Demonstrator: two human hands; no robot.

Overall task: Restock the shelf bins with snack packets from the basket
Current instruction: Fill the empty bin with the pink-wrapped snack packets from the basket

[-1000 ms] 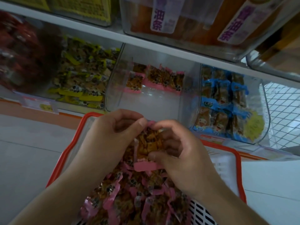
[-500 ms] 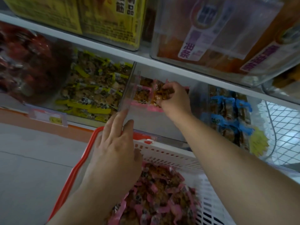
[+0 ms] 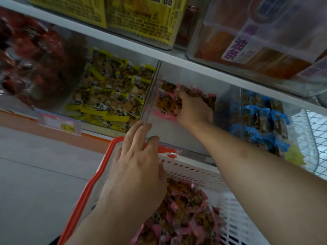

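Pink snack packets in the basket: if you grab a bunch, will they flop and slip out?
Probably a bit. The pink snack packets look small with thin crinkly wrappers, so likely light and bendy. Their shiny film may be slippery, and they lie loose in the basket, so some could slide away.
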